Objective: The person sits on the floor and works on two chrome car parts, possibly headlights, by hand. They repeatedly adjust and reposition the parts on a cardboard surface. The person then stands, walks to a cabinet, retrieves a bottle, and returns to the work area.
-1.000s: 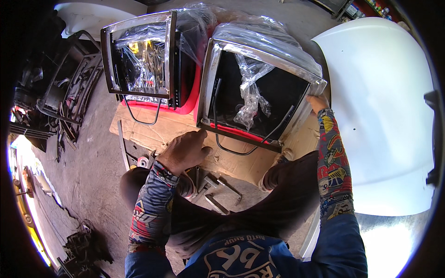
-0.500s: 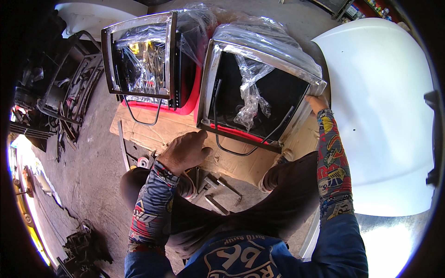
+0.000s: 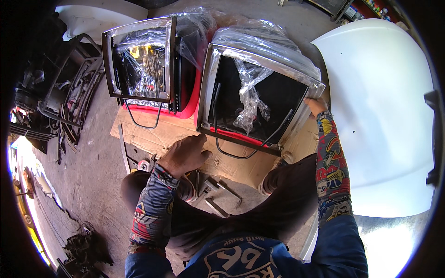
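A rectangular bare-metal frame [image 3: 267,59] lies tilted on an upturned seat [image 3: 273,99] with a black underside, red trim and clear plastic wrap. At its right side my right hand [image 3: 316,106] is closed around the metal near the corner. My left hand [image 3: 181,156] is beside the frame's near left corner, fingers curled and thumb a little apart; its palm side is hidden, and I cannot tell whether the index finger touches the frame. A bent black bar [image 3: 234,157] sticks out from the seat's near edge.
Left of it stands a second wrapped red seat [image 3: 187,110] with a similar metal frame [image 3: 139,93]. Both rest on cardboard [image 3: 176,132]. Metal clamp-like tools [image 3: 217,189] lie between my legs. A large white panel [image 3: 378,120] stands at the right, scrap metal [image 3: 74,102] at the left.
The seats and frames sit slightly lower in the picture. Both hands keep nearly the same places and poses.
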Tool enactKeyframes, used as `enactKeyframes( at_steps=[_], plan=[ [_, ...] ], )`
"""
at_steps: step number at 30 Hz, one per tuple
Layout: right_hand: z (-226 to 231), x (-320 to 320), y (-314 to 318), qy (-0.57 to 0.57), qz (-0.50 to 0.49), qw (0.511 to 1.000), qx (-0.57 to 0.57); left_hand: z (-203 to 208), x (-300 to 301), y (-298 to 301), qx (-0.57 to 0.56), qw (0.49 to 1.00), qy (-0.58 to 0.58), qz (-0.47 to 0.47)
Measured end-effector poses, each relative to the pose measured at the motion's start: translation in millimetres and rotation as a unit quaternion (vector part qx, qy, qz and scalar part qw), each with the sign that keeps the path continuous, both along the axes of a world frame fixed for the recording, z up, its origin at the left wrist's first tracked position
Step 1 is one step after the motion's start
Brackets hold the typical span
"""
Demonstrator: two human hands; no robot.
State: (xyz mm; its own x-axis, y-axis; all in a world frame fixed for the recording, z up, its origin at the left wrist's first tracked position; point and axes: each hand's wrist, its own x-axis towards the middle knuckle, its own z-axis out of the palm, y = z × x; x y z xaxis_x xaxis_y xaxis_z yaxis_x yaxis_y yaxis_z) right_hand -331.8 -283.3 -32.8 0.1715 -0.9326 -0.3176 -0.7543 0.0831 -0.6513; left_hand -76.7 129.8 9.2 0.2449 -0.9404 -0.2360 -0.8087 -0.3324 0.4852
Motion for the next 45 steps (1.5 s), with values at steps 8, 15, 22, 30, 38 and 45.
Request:
enactKeyframes(
  at_steps=[8, 15, 22, 30, 38, 45],
  plan=[
    [6.7, -0.5, 6.1, -0.001, 0.03, 0.999, 0.012, 2.7, -0.2, 0.7, 0.01, 1.0, 0.0, 0.004],
    [-5.9, -1.9, 0.5, 0.032, 0.018, 0.998, -0.046, 1.9, 0.4, 0.5, 0.005, 1.0, 0.008, 0.005],
    [-7.4, -4.0, -2.7, 0.062, 0.044, 0.994, -0.078, 5.8, -0.2, -0.6, 0.017, 1.0, 0.01, 0.007],
    [-7.3, 0.8, -3.2, 0.046, 0.028, 0.997, -0.062, 9.9, -1.6, -0.7, 0.013, 1.0, 0.012, 0.009],
    [-3.6, -1.3, 2.6, 0.029, 0.023, 0.998, -0.057, 3.1, 0.6, 1.1, 0.0, 1.0, 0.009, 0.005],
    [-4.7, -0.5, -4.0, 0.038, 0.06, 0.995, -0.065, 0.5, 0.1, 2.0, -0.008, 1.0, 0.017, 0.015]
  ],
)
